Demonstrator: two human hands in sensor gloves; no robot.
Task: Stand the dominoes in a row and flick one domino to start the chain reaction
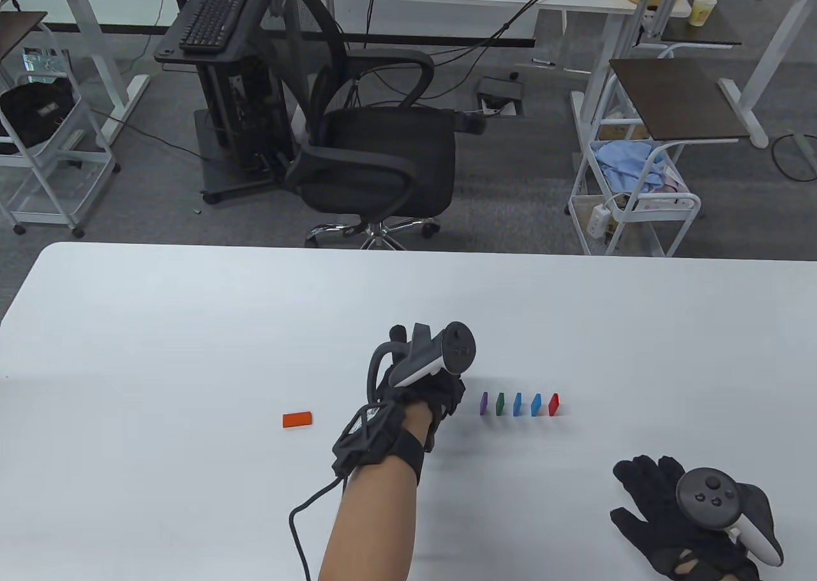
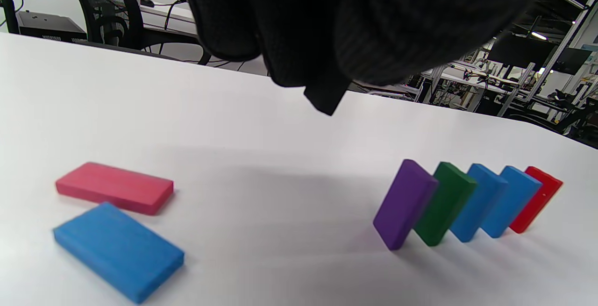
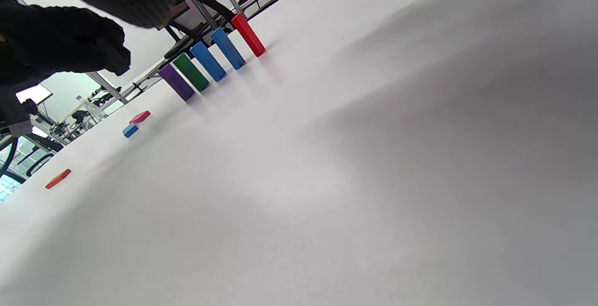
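The left hand (image 1: 418, 389) hovers just left of the row, holding nothing, fingers loosely curled. 5 dominoes stand: purple (image 1: 484, 403), green (image 1: 500, 403), 2 blue, red (image 1: 553, 405). 3 lie flat: pink (image 2: 114, 188), blue (image 2: 119, 251), orange (image 1: 297, 419). Judged mid-build; next, pinch a flat one and stand it left of purple. Room is wide, edges far. The right hand (image 1: 676, 517) rests flat, relaxed, near right.

White table (image 1: 191, 325): five dominoes (image 1: 517, 405) upright in row; orange (image 1: 297, 419), pink (image 2: 114, 188), blue (image 2: 119, 251) flat.
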